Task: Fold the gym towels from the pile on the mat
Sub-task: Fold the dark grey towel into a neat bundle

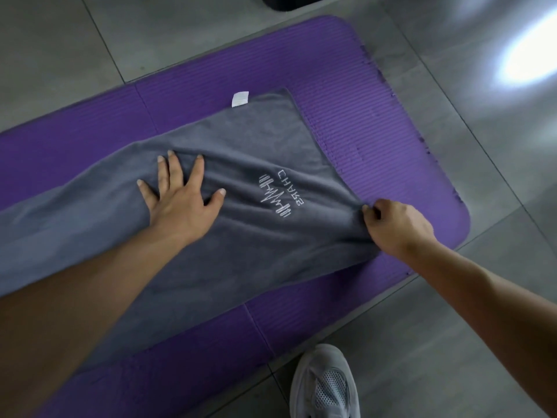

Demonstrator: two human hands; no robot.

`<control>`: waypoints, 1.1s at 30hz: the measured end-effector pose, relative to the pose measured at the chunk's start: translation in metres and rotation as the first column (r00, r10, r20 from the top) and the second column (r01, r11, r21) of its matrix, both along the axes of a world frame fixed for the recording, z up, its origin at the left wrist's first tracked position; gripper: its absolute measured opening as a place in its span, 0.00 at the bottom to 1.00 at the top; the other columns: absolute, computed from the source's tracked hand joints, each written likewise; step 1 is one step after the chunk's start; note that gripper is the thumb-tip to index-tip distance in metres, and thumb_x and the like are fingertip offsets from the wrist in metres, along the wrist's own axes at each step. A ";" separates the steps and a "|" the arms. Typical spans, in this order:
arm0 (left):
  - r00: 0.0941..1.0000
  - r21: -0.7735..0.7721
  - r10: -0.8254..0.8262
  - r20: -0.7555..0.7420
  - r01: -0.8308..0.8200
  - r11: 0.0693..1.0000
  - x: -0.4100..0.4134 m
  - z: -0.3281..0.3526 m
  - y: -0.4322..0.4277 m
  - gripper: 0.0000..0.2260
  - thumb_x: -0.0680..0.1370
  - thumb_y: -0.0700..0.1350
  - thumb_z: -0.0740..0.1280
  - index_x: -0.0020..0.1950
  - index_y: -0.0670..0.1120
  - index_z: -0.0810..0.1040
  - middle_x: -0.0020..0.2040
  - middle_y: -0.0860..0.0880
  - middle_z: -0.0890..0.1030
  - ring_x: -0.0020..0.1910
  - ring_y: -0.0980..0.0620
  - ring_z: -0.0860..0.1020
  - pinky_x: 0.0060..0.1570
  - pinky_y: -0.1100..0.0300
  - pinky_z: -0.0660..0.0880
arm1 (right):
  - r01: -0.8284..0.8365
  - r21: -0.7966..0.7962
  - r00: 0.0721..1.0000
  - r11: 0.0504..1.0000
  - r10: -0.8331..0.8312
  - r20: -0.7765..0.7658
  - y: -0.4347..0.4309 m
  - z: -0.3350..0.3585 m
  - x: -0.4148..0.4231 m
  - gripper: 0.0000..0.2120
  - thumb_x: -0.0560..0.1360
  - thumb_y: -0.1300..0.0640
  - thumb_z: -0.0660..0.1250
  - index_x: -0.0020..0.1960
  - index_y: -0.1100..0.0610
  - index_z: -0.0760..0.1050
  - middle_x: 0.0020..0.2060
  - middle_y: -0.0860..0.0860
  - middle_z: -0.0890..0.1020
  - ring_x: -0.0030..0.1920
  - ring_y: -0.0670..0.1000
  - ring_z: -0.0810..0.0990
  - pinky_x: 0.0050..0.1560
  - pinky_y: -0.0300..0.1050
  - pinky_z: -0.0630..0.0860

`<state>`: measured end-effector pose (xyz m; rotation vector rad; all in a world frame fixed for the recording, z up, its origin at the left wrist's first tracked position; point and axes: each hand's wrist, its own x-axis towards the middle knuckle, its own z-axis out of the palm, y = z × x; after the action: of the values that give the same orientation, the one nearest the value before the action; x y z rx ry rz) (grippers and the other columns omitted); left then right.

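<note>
Grey tile floor (pixel 90 40), bright glare (pixel 527 61) upper right, dark object (pixel 289 1) top edge

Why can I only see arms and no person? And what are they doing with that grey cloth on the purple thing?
There is no machine here. The camera sits on the person's head and looks down, so you see what they see: their own arms. The purple thing is an exercise mat on a tiled floor. On it lies a grey towel with white stitching and a small white label. The left hand presses flat on the towel, fingers spread. The right hand pinches the towel's right edge. At the bottom is a grey shoe.
</note>
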<state>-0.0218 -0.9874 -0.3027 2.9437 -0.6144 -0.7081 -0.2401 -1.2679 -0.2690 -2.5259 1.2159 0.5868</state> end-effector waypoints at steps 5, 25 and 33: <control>0.999 -0.024 -0.021 0.025 0.021 0.999 0.001 -0.006 0.002 0.35 0.80 0.67 0.53 0.83 0.57 0.45 0.82 0.44 0.35 0.80 0.47 0.32 0.75 0.34 0.36 | -0.006 0.048 0.993 0.999 0.001 0.118 0.003 0.001 0.011 0.18 0.79 0.39 0.61 0.44 0.54 0.72 0.39 0.51 0.80 0.40 0.57 0.74 0.41 0.48 0.70; 0.996 -0.195 -0.008 0.091 0.026 0.980 0.024 -0.012 -0.005 0.31 0.81 0.65 0.56 0.81 0.54 0.57 0.83 0.44 0.47 0.82 0.47 0.43 0.77 0.38 0.38 | -0.001 -0.093 0.978 0.996 0.020 0.208 0.005 -0.007 0.006 0.21 0.75 0.35 0.65 0.49 0.53 0.70 0.46 0.52 0.77 0.48 0.58 0.74 0.45 0.51 0.72; 0.884 -0.413 0.312 0.347 -0.155 0.898 0.093 0.007 0.038 0.14 0.80 0.45 0.65 0.65 0.45 0.78 0.63 0.41 0.77 0.63 0.35 0.72 0.62 0.41 0.70 | -0.380 0.000 0.724 0.925 0.297 0.623 0.026 -0.012 0.155 0.08 0.77 0.55 0.65 0.50 0.55 0.83 0.46 0.53 0.83 0.48 0.56 0.80 0.49 0.49 0.76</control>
<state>0.0708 -0.9499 -0.2955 2.7317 -0.3405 0.0559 -0.0854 -1.2418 -0.2807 -2.5232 0.4608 -0.1146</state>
